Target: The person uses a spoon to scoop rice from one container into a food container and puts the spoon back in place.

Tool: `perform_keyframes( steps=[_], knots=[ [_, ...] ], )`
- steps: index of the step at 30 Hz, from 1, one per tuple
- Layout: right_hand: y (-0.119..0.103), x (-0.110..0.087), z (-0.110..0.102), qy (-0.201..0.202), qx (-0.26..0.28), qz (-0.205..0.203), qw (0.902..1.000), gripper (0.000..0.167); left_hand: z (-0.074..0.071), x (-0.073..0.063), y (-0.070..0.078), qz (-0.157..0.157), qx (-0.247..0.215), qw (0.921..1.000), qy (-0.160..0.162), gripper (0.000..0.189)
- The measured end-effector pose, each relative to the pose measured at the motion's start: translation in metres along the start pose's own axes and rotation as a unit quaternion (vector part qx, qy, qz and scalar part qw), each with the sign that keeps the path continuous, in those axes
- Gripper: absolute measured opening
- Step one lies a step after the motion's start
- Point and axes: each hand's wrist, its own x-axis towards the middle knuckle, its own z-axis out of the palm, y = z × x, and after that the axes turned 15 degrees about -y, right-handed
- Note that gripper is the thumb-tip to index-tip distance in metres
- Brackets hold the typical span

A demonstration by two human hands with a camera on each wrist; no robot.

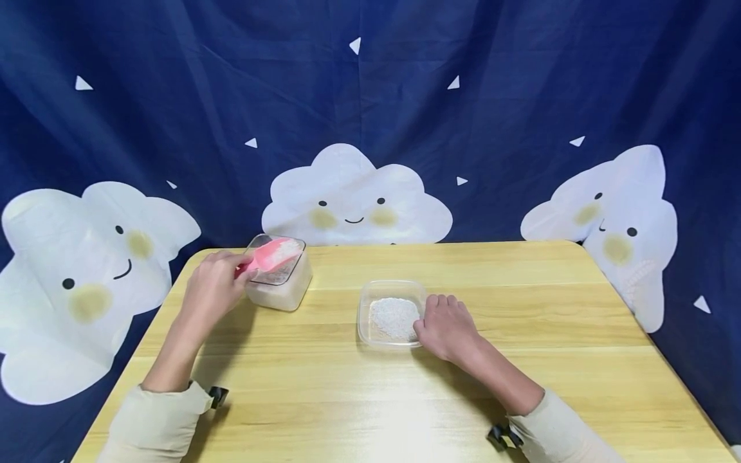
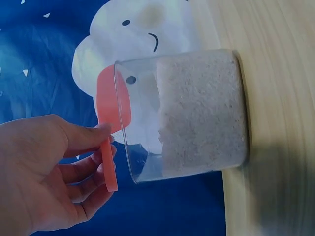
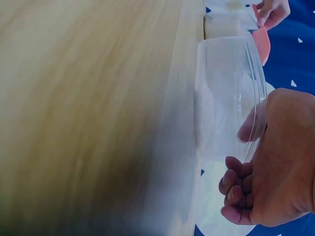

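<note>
My left hand (image 1: 213, 289) grips the handle of a pink scoop (image 1: 272, 256), thumb on top and fingers curled beneath. White rice-like grains lie in the scoop's bowl, which is held at the opening of a clear square canister (image 2: 202, 113). That canister is filled with the same grains to well over half its height. Right of it stands a shallow clear plastic container (image 1: 366, 315) with a layer of white grains on its bottom. At its right side my right hand (image 1: 448, 328) holds the rim, the thumb (image 3: 252, 129) showing through the clear wall and the other fingers curled.
Both containers stand on a light wooden table (image 1: 521, 296), the canister near the back left edge. Behind the table hangs a dark blue curtain (image 1: 492, 128) printed with white clouds. Each sleeve has a small black clip (image 1: 217, 396) at its cuff.
</note>
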Motion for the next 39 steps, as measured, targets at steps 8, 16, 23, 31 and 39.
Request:
perform_keyframes(
  steps=[8,16,23,31,39],
  knots=[
    [0.0,0.0,0.0,0.001,-0.001,0.001,1.0,0.033,0.001,0.0,0.013,0.002,-0.001,0.9999,-0.013,0.021],
    [-0.001,-0.001,-0.001,0.0,0.001,0.003,1.0,0.029,0.006,0.001,0.024,0.02,0.004,0.9998,-0.007,0.02],
    [-0.001,-0.001,-0.001,0.0,0.001,0.001,1.0,0.029,0.008,0.001,0.035,0.028,-0.002,0.9996,-0.011,0.019],
    [-0.001,-0.001,0.0,-0.001,0.003,-0.001,1.0,0.029,0.014,0.003,0.052,0.047,-0.003,0.9988,-0.014,0.02],
    [-0.001,-0.001,-0.001,0.002,0.003,-0.003,1.0,0.03,0.025,0.005,0.069,0.068,-0.01,0.9975,-0.017,0.022]
  ],
)
